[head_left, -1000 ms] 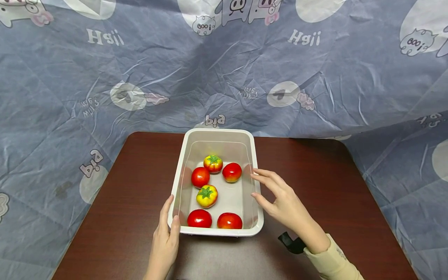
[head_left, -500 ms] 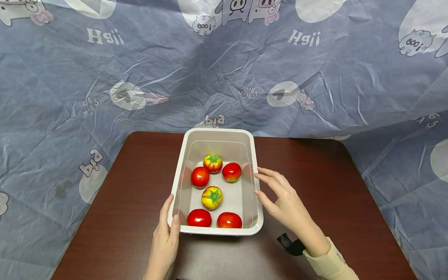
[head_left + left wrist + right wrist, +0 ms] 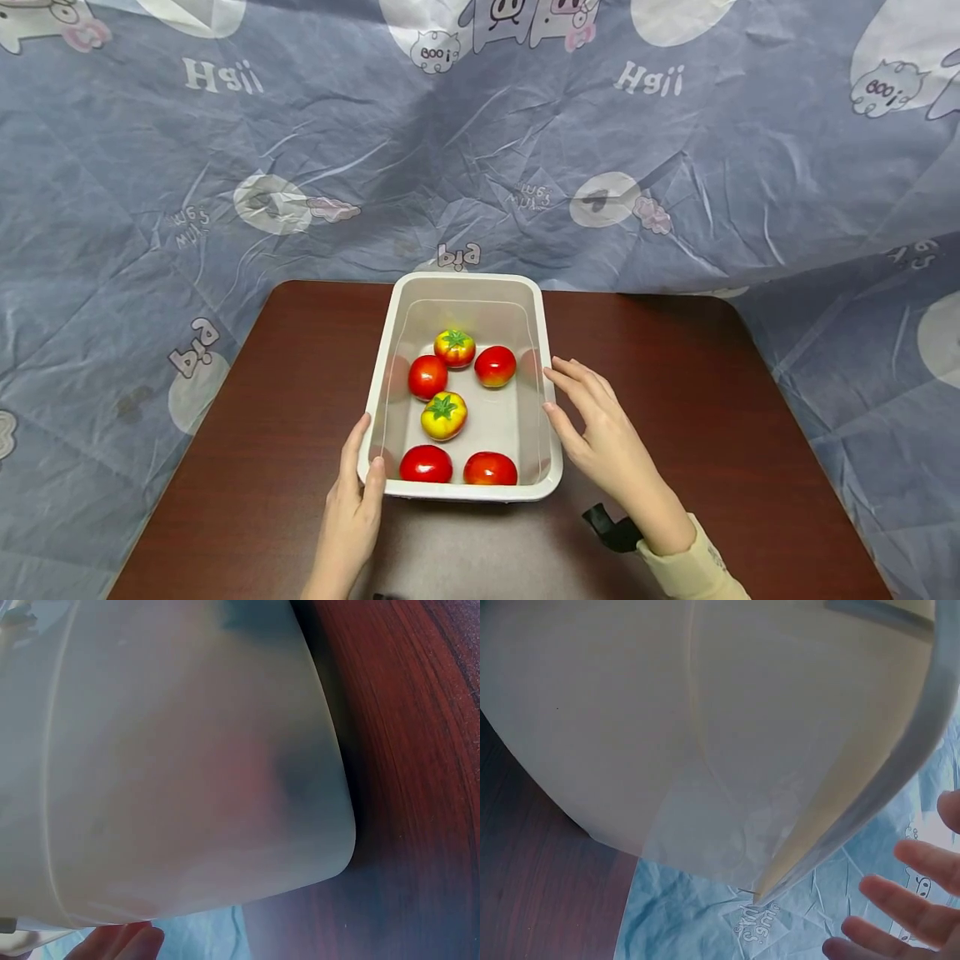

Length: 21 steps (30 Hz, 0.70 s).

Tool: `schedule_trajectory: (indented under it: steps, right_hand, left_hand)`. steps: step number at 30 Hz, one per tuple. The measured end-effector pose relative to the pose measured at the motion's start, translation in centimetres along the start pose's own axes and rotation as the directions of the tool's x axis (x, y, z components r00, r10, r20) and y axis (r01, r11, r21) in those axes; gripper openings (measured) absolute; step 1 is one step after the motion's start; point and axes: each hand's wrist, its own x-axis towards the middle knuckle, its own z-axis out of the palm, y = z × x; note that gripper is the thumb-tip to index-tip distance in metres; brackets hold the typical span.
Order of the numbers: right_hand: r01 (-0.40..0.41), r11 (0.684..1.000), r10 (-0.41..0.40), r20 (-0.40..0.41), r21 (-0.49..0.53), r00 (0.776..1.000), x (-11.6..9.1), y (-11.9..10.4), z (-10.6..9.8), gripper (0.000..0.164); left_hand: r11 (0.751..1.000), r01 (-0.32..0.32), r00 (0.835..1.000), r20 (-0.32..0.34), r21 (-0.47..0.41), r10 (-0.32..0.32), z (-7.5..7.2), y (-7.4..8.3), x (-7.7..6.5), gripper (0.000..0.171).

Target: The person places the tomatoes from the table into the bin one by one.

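A white plastic bin (image 3: 467,493) stands on the table, several tomatoes lying apart or touching on its floor. One yellow-red tomato (image 3: 444,417) with a green leafy top sits mid-bin; another such tomato (image 3: 454,348) lies farther back. The rest look plain red, like the red tomato (image 3: 426,464) at the front. My left hand (image 3: 351,521) grips the bin's near left corner, thumb at the rim and fingers along the outer wall. My right hand (image 3: 600,433) is spread beside the right rim, fingertips at or close to it. In the right wrist view its fingers (image 3: 904,900) look extended.
The dark reddish-brown table (image 3: 712,417) extends on both sides of the bin. A blue-grey printed sheet (image 3: 480,167) hangs behind the table. A black strap (image 3: 611,527) shows by the right wrist.
The mid-bin yellow-red tomato rolled right, then back left, its leafy top turning. The left hand keeps its hold. The right hand has shifted only slightly at the rim.
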Motion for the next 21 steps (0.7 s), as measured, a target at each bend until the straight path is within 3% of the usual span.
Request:
schedule_trajectory:
  steps: [12,21]
  right_hand:
    - [-0.042,0.997,0.043,0.021,-0.061,0.999,0.2,-0.1,0.4,0.048]
    - [-0.069,0.995,0.074,0.063,-0.077,0.995,0.8,0.1,0.5,0.049]
  left_hand:
    - [1.000,0.009,0.999,0.038,0.014,-0.010,-0.9,0.5,0.6,0.054]
    - [0.996,-0.071,0.997,0.031,0.054,0.069,-1.5,1.0,1.6,0.049]
